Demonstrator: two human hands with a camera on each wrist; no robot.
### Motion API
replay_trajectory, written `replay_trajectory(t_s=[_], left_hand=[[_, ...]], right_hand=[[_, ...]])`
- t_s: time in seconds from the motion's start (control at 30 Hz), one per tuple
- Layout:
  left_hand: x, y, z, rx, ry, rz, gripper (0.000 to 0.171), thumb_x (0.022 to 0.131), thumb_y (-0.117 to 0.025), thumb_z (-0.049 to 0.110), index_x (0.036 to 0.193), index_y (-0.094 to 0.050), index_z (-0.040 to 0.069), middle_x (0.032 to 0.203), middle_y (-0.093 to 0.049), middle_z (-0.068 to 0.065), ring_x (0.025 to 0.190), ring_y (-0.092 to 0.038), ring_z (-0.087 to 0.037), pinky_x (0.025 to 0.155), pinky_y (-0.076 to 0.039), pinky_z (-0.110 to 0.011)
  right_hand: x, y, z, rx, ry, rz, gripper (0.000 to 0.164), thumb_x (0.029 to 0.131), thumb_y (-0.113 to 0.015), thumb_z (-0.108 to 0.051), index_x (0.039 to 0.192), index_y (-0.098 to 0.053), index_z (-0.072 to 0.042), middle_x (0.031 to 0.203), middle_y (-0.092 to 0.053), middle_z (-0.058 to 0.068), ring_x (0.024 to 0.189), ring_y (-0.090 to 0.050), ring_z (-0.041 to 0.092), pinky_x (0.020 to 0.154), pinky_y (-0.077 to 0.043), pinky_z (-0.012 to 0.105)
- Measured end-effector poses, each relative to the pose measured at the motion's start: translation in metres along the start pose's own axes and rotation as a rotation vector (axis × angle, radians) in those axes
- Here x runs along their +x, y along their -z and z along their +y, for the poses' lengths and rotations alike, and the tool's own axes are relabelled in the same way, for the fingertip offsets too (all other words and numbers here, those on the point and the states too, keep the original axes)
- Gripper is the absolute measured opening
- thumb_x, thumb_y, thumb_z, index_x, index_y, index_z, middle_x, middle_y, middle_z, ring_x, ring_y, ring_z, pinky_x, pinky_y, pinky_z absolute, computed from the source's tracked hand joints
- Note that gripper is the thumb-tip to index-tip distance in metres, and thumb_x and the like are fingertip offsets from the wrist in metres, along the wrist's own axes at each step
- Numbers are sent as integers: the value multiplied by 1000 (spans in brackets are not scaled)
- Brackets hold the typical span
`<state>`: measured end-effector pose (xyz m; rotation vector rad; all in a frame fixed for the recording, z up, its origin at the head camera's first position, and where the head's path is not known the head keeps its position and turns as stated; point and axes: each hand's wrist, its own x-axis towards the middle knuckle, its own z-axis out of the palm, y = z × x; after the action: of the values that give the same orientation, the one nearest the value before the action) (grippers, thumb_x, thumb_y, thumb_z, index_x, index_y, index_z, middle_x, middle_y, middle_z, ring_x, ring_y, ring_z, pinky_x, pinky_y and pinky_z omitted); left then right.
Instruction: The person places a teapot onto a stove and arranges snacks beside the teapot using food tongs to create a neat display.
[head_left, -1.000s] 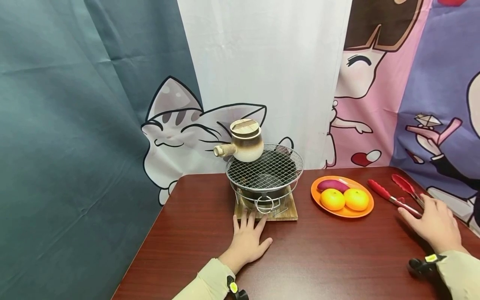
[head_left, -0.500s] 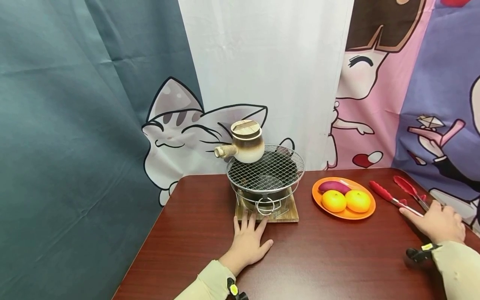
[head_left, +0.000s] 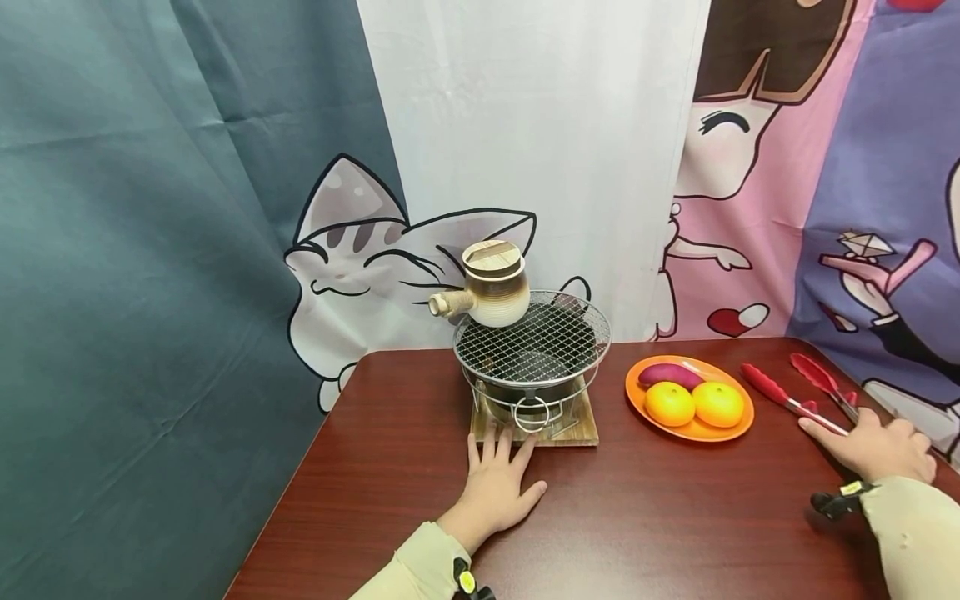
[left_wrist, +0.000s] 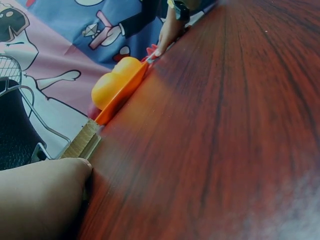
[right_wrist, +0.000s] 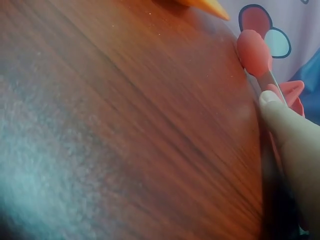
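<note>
Red heads mark the tongs (head_left: 772,388), which lie at the right side of the table (head_left: 637,517), to the right of the orange plate (head_left: 693,434). Their two arms stand spread, the heads pointing away from the person and apart from each other. The right hand (head_left: 873,446) has its grip closed around the metal arms: the thumb lies along the near arm, just behind its head in the right wrist view, while the other fingers bend over the far side, their tips hidden.

The left hand (head_left: 495,492) holds nothing; its grip is wide, palm down, fingers spread and thumb out to the side. Its fingertips meet the front edge of the wooden board (head_left: 581,429), on which a round stove stands, with a metal ring (head_left: 531,430) hanging at its front. Over the stove sits a wire mesh (head_left: 547,346), and a ribbed clay pot (head_left: 498,304) rests towards its back left, wooden lid (head_left: 491,254) on, its wrapped handle (head_left: 453,302) pointing left past the rim. On the plate, two orange fruits (head_left: 670,404) sit side by side in front of a purple sweet potato (head_left: 670,375).
</note>
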<state>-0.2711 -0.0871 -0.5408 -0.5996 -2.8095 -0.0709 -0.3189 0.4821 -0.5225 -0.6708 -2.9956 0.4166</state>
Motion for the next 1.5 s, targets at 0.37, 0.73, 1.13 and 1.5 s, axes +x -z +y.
replay_trajectory(t_s=[0.37,0.73,1.13,1.5], left_hand=[[-1,2,2,4,-10,15,71,97,-46,63,159,-34,29,156,-35,-17,149,-21,-46,110,-18,-73],[-1,7,3,-9,-10,12,71,96,-50,62,158,-36,29,155,-36,-17,147,-23,-46,110,-18,-72],[0,5,2,-6,-21,42,70,96,-50,61,156,-39,28,154,-38,-18,146,-25,-46,108,-20,-72],[-2,6,1,-16,-19,49,70,95,-52,60,156,-38,27,153,-38,-18,145,-25,-47,108,-20,-73]], right_hand=[[5,-1,6,-24,-39,-13,117,83,-35,-89,140,-25,13,115,-28,53,106,-38,69,86,-38,69],[-21,8,-12,-50,-68,-14,112,87,-31,-85,139,-27,13,119,-32,51,109,-42,67,92,-38,67],[0,0,6,9,83,103,114,81,-52,-84,140,-30,12,108,-40,48,89,-52,61,61,-46,63],[-1,5,2,-11,85,49,110,81,-51,-85,127,-35,15,107,-49,48,78,-59,58,59,-47,59]])
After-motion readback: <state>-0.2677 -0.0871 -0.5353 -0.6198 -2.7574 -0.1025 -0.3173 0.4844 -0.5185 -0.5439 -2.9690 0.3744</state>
